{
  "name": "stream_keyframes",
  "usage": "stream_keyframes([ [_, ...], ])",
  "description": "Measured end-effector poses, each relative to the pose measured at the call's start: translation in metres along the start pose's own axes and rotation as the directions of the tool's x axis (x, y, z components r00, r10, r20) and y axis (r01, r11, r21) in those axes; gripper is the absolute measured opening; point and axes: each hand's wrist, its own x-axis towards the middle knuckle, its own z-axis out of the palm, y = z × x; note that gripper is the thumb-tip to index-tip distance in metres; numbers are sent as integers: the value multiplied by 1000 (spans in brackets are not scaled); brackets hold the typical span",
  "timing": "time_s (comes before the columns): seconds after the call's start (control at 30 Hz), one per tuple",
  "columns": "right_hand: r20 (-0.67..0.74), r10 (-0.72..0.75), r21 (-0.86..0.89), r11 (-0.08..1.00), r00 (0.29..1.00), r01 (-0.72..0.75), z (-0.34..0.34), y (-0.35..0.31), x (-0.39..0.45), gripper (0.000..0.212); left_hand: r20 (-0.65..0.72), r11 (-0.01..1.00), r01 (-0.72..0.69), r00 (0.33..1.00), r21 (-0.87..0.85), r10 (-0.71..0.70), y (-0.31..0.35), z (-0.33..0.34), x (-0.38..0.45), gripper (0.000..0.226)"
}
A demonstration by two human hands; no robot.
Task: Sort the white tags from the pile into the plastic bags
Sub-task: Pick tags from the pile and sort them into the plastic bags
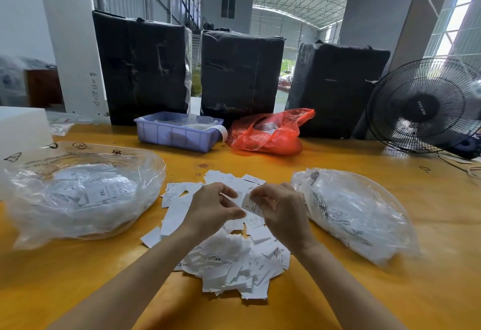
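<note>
A pile of white tags (229, 259) lies on the yellow table (78, 290) in front of me. My left hand (210, 210) hovers over the pile with curled fingers pinching the edge of a white tag. My right hand (281, 210) pinches a tag marked "L" (251, 206) between thumb and fingers, right beside the left hand. A clear plastic bag (78, 199) with tags inside, one reading "XXL", sits to the left. A second clear plastic bag (359, 215) with tags lies to the right.
A lilac plastic bin (177, 134) and a red plastic bag (270, 134) stand behind the pile. Three black wrapped bales (242, 74) line the table's back. A black fan (424, 105) stands at the right. A white block (23, 126) sits at far left.
</note>
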Motion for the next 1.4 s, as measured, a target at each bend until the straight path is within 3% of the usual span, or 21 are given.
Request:
stream_keyframes([
  [0.17,5,-6,-44,999,1000,6,1,2,0,10,35,1000,-23,999,14,22,1,0,0,33],
  [0.33,143,145,119,980,979,-162,2,3,2,10,74,999,-34,997,8,33,2,-3,1,29],
  [0.5,336,180,247,930,924,-271,-2,3,4,12,112,997,-16,993,-77,24,5,-6,2,20],
  [0.63,396,220,324,875,891,-360,-5,1,6,19,120,992,-3,993,-124,18,6,-3,0,14],
  [0.8,406,278,458,763,870,-457,-8,-3,7,38,134,992,21,991,-123,-4,8,1,0,13],
  [0.9,323,321,438,783,890,-441,-6,-4,7,42,133,989,41,991,-140,-22,9,3,-1,7],
  [1.07,217,427,506,719,878,-475,-3,-2,7,26,30,929,140,990,-343,-138,11,1,3,2],
  [1.17,197,385,529,732,901,-429,-1,-4,5,11,42,914,164,986,-371,-160,8,1,4,4],
  [1.27,241,305,494,779,921,-387,0,-6,4,12,27,937,146,989,-317,-144,5,4,3,7],
  [1.4,341,321,501,733,883,-460,1,-7,4,4,18,923,139,990,-359,-142,5,4,3,10],
])
